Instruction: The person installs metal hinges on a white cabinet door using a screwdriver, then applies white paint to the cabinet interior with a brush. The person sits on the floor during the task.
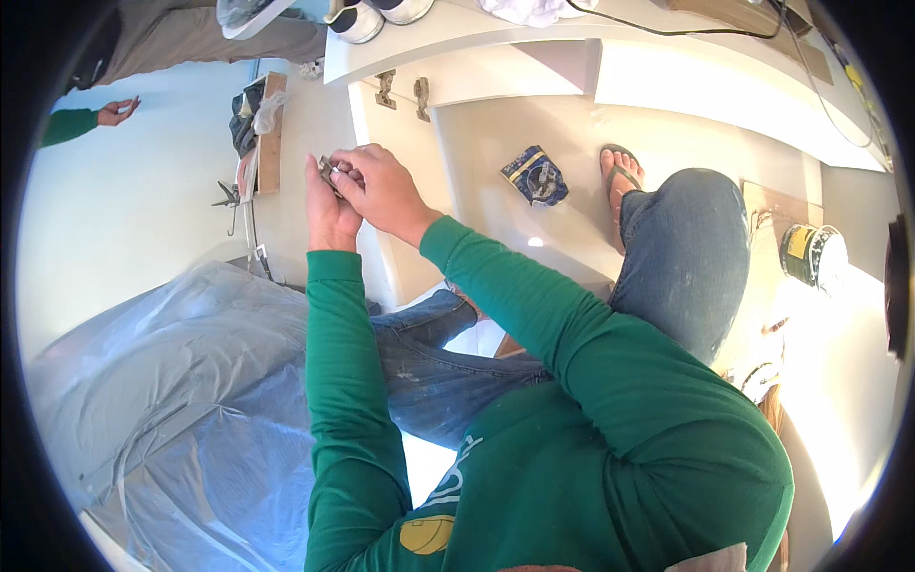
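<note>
Both hands up together, left of ctr, in front of open white cabinet (pixel 405 195). L hand (pixel 334 224) raised, palm side twd R hand; one digit straight up at outer edge. Rest of L fingers mostly hidden behind R hand, can't tell how tight they grip. R hand (pixel 389 189) comes across from the right, fingers bent, thumb + fingers pinching small metal piece (pixel 327 172). Piece sits betw. the two hands, near fingertips; partly covered, exact shape unclear.

Cabinet: two metal hinges (pixel 421 98) side by side on upper part, beyond hands. Torn-looking blue packet (pixel 536 176) lies on pale surface to R of hands, near wearer's sandalled foot (pixel 624 176). Round tub (pixel 810 255) far R, on its side or tilted, can't tell.

L side: clear plastic sheet (pixel 191 381), wrinkled, draped over large grey shape. Wooden box (pixel 271 143) w/ bags in it, beyond L hand. Upper L: other person's hand (pixel 117 112), green sleeve, well apart from wearer's. Top: shoes (pixel 355 21) + black cable (pixel 686 33) on white ledge.
</note>
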